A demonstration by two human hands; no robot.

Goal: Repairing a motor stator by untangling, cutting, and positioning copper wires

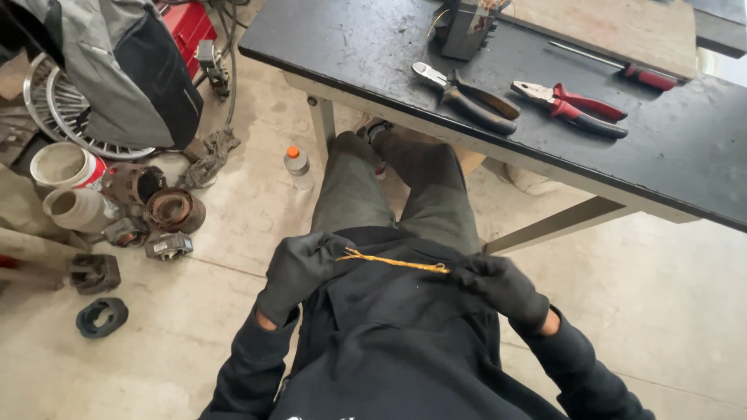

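Observation:
Both my hands wear dark gloves and hold a thin strand of copper-coloured wire (393,262) stretched between them over my lap. My left hand (299,268) pinches the frayed left end. My right hand (498,284) grips the right end. I sit with legs under a black worktable (366,54). On the table lie black-handled pliers (467,97), red-handled pliers (572,105), a red-handled screwdriver (622,71) and a small dark device (467,27) with wires.
On the concrete floor to the left lie several motor parts (167,214), a rag (210,155), white tubs (62,167), black rubber pieces (101,315) and a plastic bottle (297,165) with an orange cap. A wheel (54,109) and grey bag (124,70) stand behind them.

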